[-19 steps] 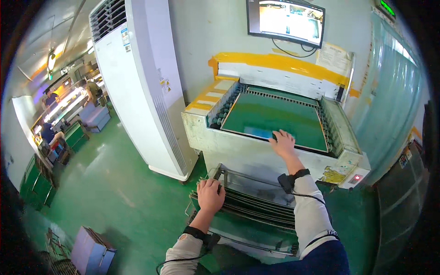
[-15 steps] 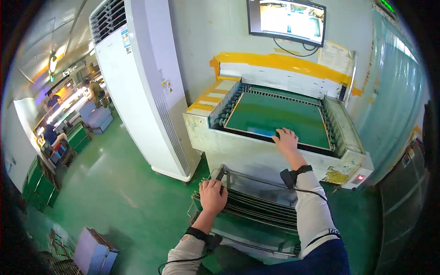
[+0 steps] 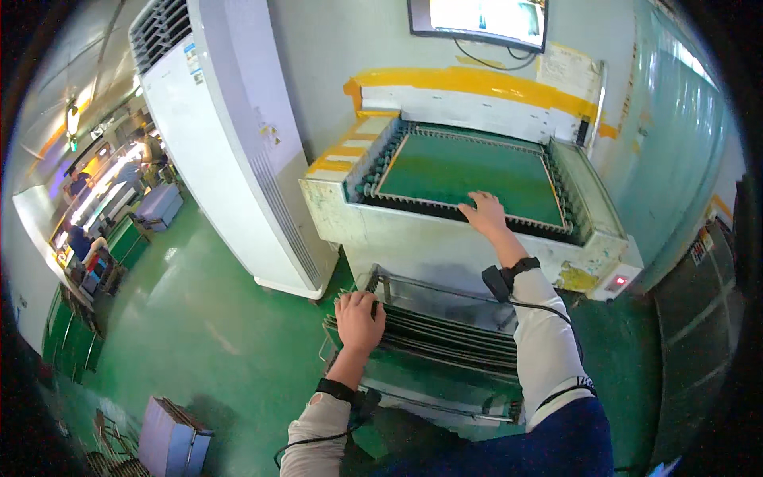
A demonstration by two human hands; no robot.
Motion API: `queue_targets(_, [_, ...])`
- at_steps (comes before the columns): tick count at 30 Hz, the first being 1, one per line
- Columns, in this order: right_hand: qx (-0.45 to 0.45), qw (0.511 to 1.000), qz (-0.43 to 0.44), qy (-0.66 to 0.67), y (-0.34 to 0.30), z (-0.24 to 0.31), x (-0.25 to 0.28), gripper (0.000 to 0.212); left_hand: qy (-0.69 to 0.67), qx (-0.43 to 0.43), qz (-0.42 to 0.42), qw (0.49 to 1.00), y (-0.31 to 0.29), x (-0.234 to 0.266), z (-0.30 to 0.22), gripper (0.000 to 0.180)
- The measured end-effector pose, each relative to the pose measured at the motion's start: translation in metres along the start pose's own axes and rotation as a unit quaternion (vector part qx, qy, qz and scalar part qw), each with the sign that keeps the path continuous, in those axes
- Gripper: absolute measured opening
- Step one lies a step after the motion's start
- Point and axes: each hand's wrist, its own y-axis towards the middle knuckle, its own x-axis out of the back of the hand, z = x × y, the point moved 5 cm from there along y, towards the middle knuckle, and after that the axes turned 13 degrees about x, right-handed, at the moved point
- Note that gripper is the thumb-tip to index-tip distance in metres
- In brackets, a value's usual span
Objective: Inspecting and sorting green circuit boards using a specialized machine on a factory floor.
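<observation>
A large flat green panel (image 3: 469, 171) with a pale border lies on the rollers of a white conveyor machine (image 3: 429, 242). Above its near edge is my right hand (image 3: 486, 214), fingers spread and holding nothing; whether the fingertips touch the panel I cannot tell. Lower down, a metal rack (image 3: 433, 288) holds several thin dark panels (image 3: 445, 338) standing close together. My left hand (image 3: 360, 319) has its fingers bent over the left end of these panels, at their upper corner. My fingertips there are hidden.
A tall white air conditioner (image 3: 230, 151) stands left of the machine. Yellow tape runs along the machine's rim. A monitor (image 3: 481, 20) hangs on the wall, and a clear plastic curtain (image 3: 675, 151) hangs at right. Purple-grey boxes (image 3: 171, 437) stand at lower left. People sit at a lit bench farther off.
The green panel has travelled away from me along the rollers, baring rollers at its near edge. My right hand has opened wider. My left hand stays on the rack's panels. The view has shifted slightly.
</observation>
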Motion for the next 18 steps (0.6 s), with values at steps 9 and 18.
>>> queue_targets(9, [-0.042, 0.905, 0.254, 0.337, -0.085, 0.069, -0.014, 0.041, -0.01, -0.001, 0.001, 1.0, -0.004, 0.005, -0.001, 0.029])
queue_targets(18, [0.024, 0.896, 0.389, 0.212, -0.204, 0.098, -0.023, 0.061, -0.005, 0.007, 0.017, 1.0, -0.007, 0.003, 0.008, 0.039])
